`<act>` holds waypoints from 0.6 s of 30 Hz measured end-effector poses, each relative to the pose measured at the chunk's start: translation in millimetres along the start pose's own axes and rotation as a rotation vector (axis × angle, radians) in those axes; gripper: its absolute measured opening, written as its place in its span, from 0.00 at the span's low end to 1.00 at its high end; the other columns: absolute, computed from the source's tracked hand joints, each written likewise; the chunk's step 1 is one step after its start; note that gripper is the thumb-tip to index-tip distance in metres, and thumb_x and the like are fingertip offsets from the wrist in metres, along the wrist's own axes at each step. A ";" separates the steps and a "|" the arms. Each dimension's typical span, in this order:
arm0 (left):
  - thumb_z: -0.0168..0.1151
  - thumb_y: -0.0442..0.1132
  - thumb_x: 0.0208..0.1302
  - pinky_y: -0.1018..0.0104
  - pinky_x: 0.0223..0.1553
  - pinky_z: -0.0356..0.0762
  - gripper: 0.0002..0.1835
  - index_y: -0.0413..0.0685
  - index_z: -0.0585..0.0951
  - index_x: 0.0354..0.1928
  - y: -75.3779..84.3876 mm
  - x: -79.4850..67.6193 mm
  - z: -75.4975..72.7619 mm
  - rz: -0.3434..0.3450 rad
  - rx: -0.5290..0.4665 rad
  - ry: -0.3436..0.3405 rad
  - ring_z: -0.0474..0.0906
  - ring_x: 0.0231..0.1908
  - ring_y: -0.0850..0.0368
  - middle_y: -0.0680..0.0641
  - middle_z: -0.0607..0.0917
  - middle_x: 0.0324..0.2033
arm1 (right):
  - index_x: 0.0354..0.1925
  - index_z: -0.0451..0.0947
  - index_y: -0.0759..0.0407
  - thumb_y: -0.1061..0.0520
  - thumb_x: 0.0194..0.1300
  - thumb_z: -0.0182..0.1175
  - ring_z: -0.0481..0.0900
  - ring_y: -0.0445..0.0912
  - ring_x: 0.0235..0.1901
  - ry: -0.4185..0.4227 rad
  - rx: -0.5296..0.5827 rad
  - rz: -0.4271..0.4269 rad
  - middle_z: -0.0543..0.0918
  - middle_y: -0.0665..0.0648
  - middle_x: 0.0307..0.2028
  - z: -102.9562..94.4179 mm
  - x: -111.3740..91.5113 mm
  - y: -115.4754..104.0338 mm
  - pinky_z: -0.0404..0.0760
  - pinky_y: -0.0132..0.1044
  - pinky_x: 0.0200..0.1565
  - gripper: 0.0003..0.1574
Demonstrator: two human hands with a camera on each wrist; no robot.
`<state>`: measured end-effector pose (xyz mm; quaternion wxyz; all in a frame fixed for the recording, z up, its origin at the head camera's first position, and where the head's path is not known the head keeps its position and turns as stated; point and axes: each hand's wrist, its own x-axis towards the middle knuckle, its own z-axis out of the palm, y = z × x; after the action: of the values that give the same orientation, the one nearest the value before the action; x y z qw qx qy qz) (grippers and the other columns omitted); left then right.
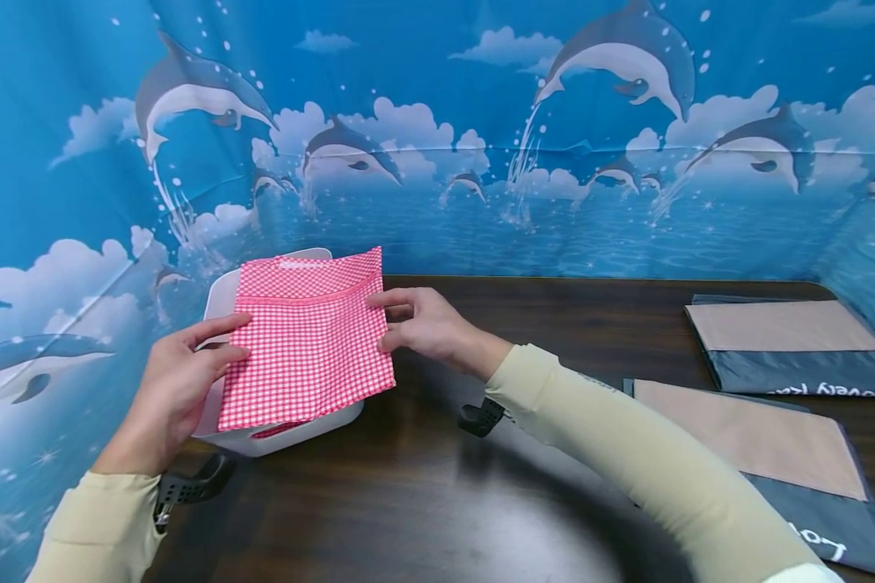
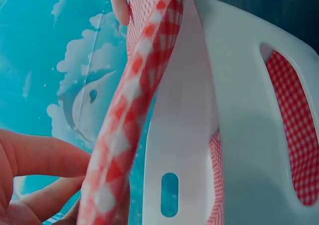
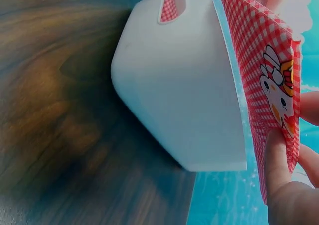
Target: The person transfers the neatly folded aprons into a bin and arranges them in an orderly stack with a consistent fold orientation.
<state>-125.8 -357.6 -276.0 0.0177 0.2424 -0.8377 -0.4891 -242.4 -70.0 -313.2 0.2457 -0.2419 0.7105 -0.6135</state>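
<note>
Both hands hold up a red-and-white checked pouch with a band running across its upper part, over a white plastic basket. My left hand pinches its left edge between thumb and fingers. At the right edge, my right hand pinches it the same way. On the pouch's far side, the right wrist view shows a printed cartoon rabbit. More red checked fabric lies inside the basket, seen through a handle slot in the left wrist view; most of it is hidden by the pouch.
Two dark grey pouches with beige panels, a back one and a front one, lie on the right of the dark wooden table. White lettering shows on both. A blue dolphin-print curtain hangs behind and to the left.
</note>
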 end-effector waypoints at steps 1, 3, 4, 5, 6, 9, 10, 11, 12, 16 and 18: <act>0.61 0.43 0.80 0.76 0.43 0.84 0.33 0.54 0.66 0.83 -0.7 -0.4 -1.1 -0.009 -0.006 0.007 0.71 0.53 0.63 0.44 0.67 0.74 | 0.72 0.79 0.55 0.67 0.57 0.72 0.79 0.56 0.67 0.000 -0.002 0.003 0.78 0.58 0.71 2.1 1.1 -0.5 0.88 0.46 0.59 0.44; 0.60 0.42 0.80 0.75 0.43 0.85 0.33 0.54 0.65 0.83 -2.4 -1.1 -3.5 -0.025 -0.023 0.015 0.72 0.52 0.63 0.41 0.66 0.76 | 0.72 0.79 0.55 0.67 0.58 0.72 0.79 0.55 0.67 -0.005 -0.005 0.011 0.78 0.57 0.72 6.5 3.2 -1.6 0.88 0.46 0.59 0.43; 0.59 0.42 0.81 0.74 0.42 0.86 0.33 0.55 0.65 0.83 -3.3 -1.5 -4.5 -0.032 -0.023 0.022 0.72 0.52 0.63 0.39 0.64 0.78 | 0.72 0.79 0.55 0.67 0.58 0.72 0.79 0.55 0.67 -0.007 -0.007 0.014 0.79 0.58 0.71 8.6 4.4 -2.0 0.88 0.46 0.59 0.43; 0.59 0.41 0.81 0.74 0.42 0.86 0.33 0.55 0.65 0.84 -4.3 -2.0 -5.4 -0.039 -0.023 0.029 0.72 0.53 0.63 0.37 0.61 0.81 | 0.72 0.80 0.55 0.67 0.58 0.72 0.79 0.54 0.67 -0.010 -0.013 0.015 0.79 0.57 0.71 10.8 5.6 -2.3 0.88 0.45 0.58 0.42; 0.58 0.41 0.81 0.74 0.42 0.86 0.33 0.56 0.65 0.84 -5.4 -2.5 -6.3 -0.048 -0.023 0.035 0.72 0.53 0.63 0.37 0.58 0.83 | 0.72 0.80 0.55 0.67 0.58 0.72 0.78 0.54 0.67 -0.015 -0.017 0.015 0.79 0.57 0.71 13.0 6.9 -2.5 0.88 0.45 0.58 0.42; 0.56 0.40 0.82 0.72 0.42 0.88 0.32 0.57 0.64 0.84 -8.6 -3.1 -8.4 -0.067 -0.006 0.057 0.75 0.53 0.61 0.36 0.57 0.84 | 0.71 0.81 0.55 0.67 0.58 0.71 0.78 0.54 0.67 -0.017 -0.032 0.014 0.80 0.57 0.70 18.5 11.4 -2.5 0.88 0.45 0.57 0.41; 0.56 0.40 0.82 0.71 0.42 0.88 0.32 0.57 0.64 0.84 -9.7 -3.2 -8.8 -0.069 -0.002 0.063 0.75 0.54 0.59 0.36 0.57 0.84 | 0.71 0.81 0.55 0.67 0.59 0.71 0.78 0.54 0.67 -0.014 -0.037 0.012 0.80 0.57 0.70 20.1 12.8 -2.5 0.88 0.45 0.57 0.41; 0.56 0.40 0.81 0.72 0.41 0.87 0.32 0.57 0.64 0.84 -10.8 -3.4 -9.4 -0.072 0.006 0.071 0.75 0.55 0.58 0.36 0.57 0.84 | 0.71 0.81 0.55 0.67 0.59 0.71 0.77 0.54 0.68 -0.008 -0.043 0.012 0.80 0.56 0.70 21.7 14.3 -2.5 0.88 0.45 0.57 0.41; 0.56 0.39 0.81 0.72 0.41 0.87 0.32 0.57 0.65 0.83 -12.0 -3.4 -9.9 -0.071 0.013 0.079 0.74 0.57 0.56 0.36 0.57 0.84 | 0.71 0.81 0.55 0.68 0.59 0.71 0.77 0.55 0.68 -0.004 -0.044 0.013 0.80 0.56 0.71 23.2 15.8 -2.3 0.88 0.46 0.57 0.41; 0.57 0.39 0.81 0.75 0.40 0.82 0.32 0.55 0.66 0.83 -16.5 -4.5 -12.4 -0.065 0.050 0.107 0.70 0.64 0.50 0.35 0.59 0.83 | 0.71 0.80 0.55 0.69 0.60 0.70 0.75 0.57 0.72 0.011 -0.042 0.023 0.79 0.56 0.73 29.5 21.7 -1.7 0.87 0.48 0.60 0.41; 0.56 0.39 0.81 0.76 0.39 0.81 0.32 0.54 0.65 0.83 -17.6 -4.6 -13.3 -0.062 0.065 0.117 0.70 0.64 0.48 0.34 0.60 0.83 | 0.72 0.80 0.55 0.69 0.60 0.70 0.74 0.57 0.73 0.013 -0.048 0.025 0.77 0.56 0.74 31.7 24.6 -1.5 0.87 0.49 0.61 0.41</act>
<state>-111.3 -373.5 -282.7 0.0436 0.2966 -0.8428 -0.4469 -240.7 -110.0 -317.1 0.2429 -0.2346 0.7294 -0.5949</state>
